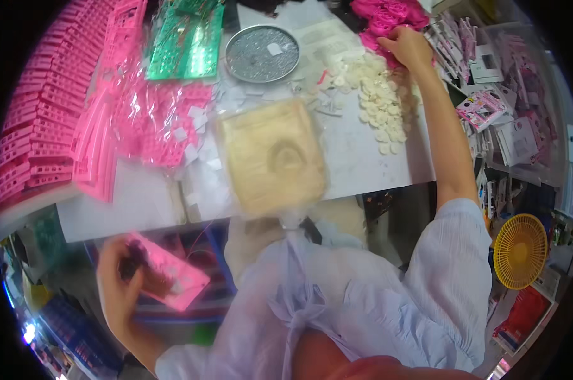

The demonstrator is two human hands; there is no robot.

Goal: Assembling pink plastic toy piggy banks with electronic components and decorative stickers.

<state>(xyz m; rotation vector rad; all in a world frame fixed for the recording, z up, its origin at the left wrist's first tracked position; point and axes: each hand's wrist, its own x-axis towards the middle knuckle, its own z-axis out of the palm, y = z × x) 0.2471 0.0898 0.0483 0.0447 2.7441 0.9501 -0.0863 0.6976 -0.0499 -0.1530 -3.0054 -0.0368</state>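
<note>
My left hand [117, 278] is low at the left, in front of the table edge, closed round one end of a flat pink plastic panel [184, 280] with cut-outs. The panel hangs tilted, and a thin thread or wire shows near it. At the far right of the table, my right hand [412, 49] reaches into a heap of bright pink, coiled, cord-like pieces [388, 16]. Its fingers are bent at the heap and partly hidden, so what they pinch cannot be made out. Just nearer lie many off-white discs [381, 104].
A yellowish square pad [255, 158] sits at the table's front edge. Behind it stands a round tin of small grey bits [261, 57]. Green circuit boards [185, 54] and stacked pink panels [43, 126] fill the left. Printed packages [483, 109] and a yellow basket [521, 251] are at right.
</note>
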